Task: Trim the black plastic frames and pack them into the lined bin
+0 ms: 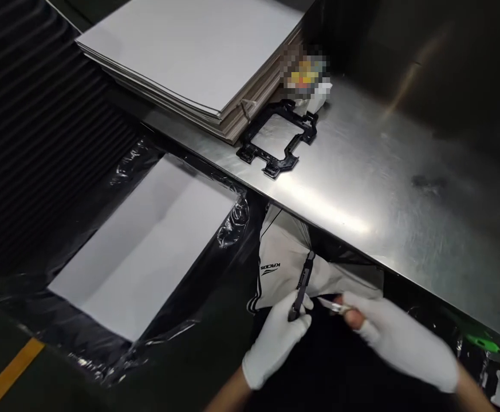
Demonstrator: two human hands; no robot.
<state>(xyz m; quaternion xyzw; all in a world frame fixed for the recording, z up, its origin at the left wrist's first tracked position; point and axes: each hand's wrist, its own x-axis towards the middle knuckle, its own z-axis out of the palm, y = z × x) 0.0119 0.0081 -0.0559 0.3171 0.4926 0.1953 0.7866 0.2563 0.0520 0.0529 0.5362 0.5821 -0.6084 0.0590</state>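
My left hand (279,331), in a white glove, is closed around one end of a narrow black plastic part (304,281), held upright and seen nearly edge-on. Between the bare thumb and fingertip of my right hand (398,337), also gloved in white, is a small knife (334,306). Its pointed metal blade is directed at the black part, with a gap between them. On the metal table above my hands lies a black plastic frame (290,154) with a large square opening; neither hand touches it.
A tall stack of white-topped sheets (189,51) stands on the metal table (404,189). To the left, a white sheet (146,246) lies on black plastic film (215,269). A green object (484,343) is at lower right. Behind my hands is white shorts fabric (282,252).
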